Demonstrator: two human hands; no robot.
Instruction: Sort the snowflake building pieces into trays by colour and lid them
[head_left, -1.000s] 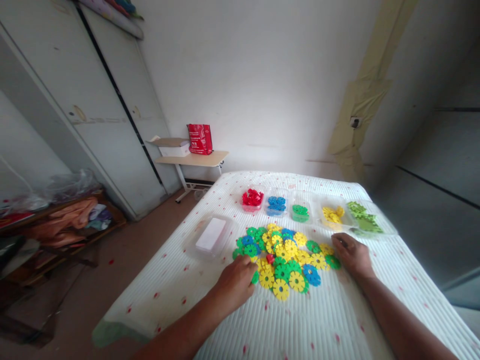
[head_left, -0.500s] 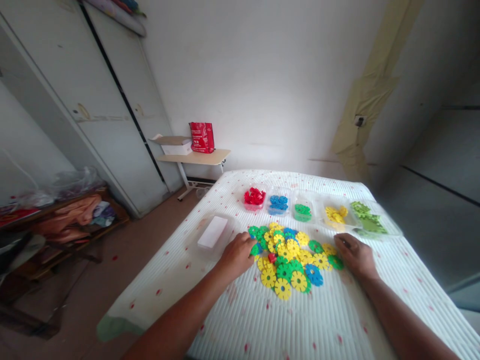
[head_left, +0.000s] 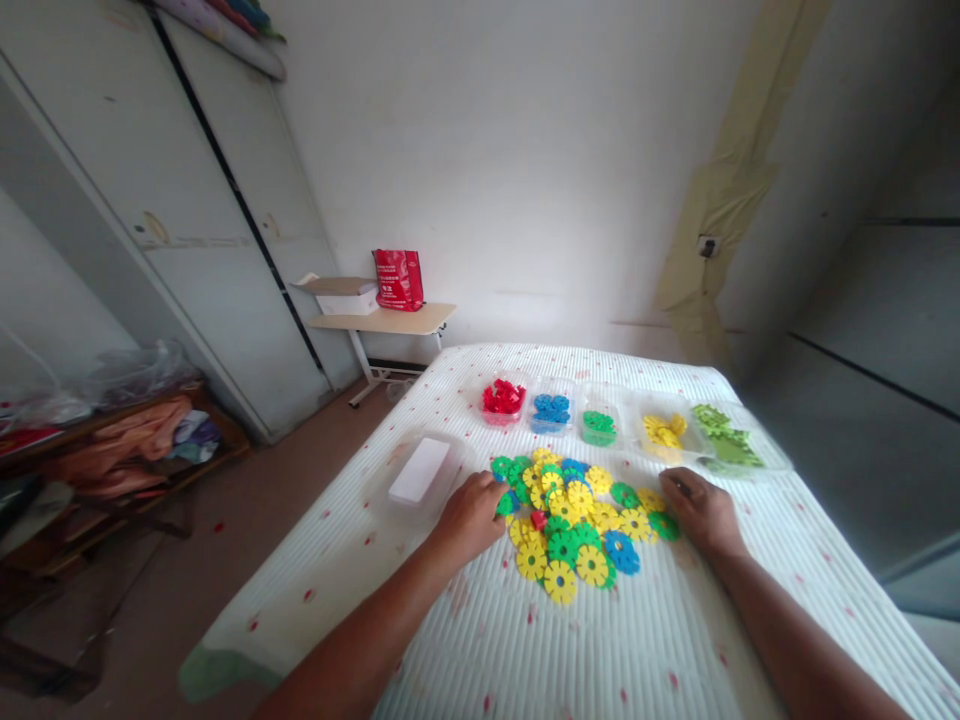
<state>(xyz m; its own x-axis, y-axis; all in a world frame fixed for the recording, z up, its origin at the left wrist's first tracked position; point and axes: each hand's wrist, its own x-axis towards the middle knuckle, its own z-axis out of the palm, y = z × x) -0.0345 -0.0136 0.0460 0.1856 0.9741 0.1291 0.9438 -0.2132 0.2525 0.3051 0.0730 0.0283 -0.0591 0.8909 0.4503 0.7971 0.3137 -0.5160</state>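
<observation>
a plain room with white walls and a grey wardrobe; the work lies on a bed (head_left: 570,640) under a white ribbed cover with small red specks. over the last second the left hand (head_left: 471,517) has slid from the near left edge of the pile of flower-shaped discs (head_left: 581,515) up along its left side, and now rests against the green and blue discs there, beside the clear lidded box (head_left: 421,472). judging by that, it is still picking among the pieces. its grip is curled down onto the discs; whether it pinches one i cannot tell. the right hand (head_left: 701,512) has stayed flat at the pile's right edge, fingers loosely spread, forearm along the bed. five small sorting tubs (head_left: 600,425) stand behind the pile.
</observation>
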